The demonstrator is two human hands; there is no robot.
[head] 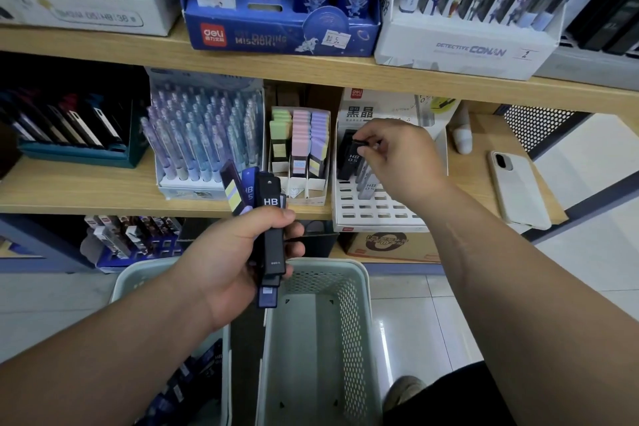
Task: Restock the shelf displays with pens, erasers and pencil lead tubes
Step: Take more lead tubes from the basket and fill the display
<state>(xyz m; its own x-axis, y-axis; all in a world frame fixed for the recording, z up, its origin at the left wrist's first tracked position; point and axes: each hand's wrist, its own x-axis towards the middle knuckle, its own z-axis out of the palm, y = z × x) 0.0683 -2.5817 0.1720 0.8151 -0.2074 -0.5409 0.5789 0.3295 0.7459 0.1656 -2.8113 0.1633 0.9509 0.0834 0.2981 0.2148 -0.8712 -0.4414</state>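
The left hand (235, 252) curls its fingers around a bundle of lead tubes (271, 218), which stick out above the thumb and below the palm. The right hand (397, 156) pinches the cap of one black tube (350, 162) between thumb and fingertips. This tube hangs below the fingers, its lower end at the back of the white display tray (373, 213). A pale basket (318, 322) stands under the left hand.
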